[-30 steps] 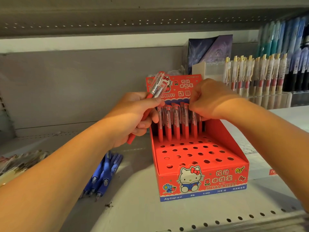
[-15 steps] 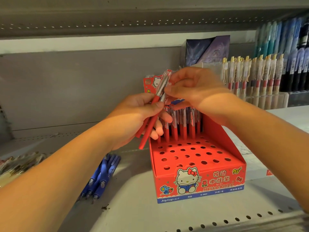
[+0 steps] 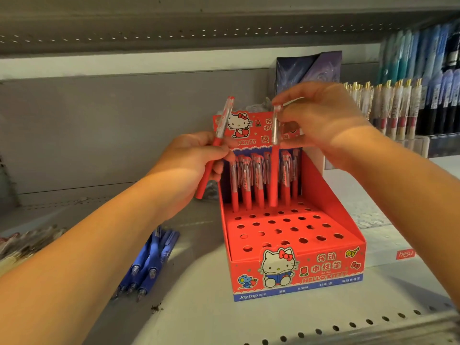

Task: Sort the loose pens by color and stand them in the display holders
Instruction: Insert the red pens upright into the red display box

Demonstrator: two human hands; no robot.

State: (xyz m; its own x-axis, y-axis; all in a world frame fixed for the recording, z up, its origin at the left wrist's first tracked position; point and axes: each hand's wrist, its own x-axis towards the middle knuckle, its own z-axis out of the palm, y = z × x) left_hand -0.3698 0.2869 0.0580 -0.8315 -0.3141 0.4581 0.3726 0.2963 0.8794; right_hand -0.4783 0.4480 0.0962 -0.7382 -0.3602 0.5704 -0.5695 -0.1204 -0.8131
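Standing in the rear row of holes of the red display box [image 3: 293,272], mid-shelf [image 3: 199,322], are several red pens [image 3: 246,188]. Right hand [image 3: 323,120] pinches one red pen [image 3: 273,175] by its top, upright, tip just above that rear row, between the standing pens. Left hand [image 3: 194,163] grips a second red pen [image 3: 221,125], tilted, beside the box's left wall. Blue pens [image 3: 149,262] lie loose left of the box. Gold-clipped pens [image 3: 388,108] stand at the shelf's right rear.

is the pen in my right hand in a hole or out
Out: the pen, pinched upright by the right hand, stands far higher than the seated pens.
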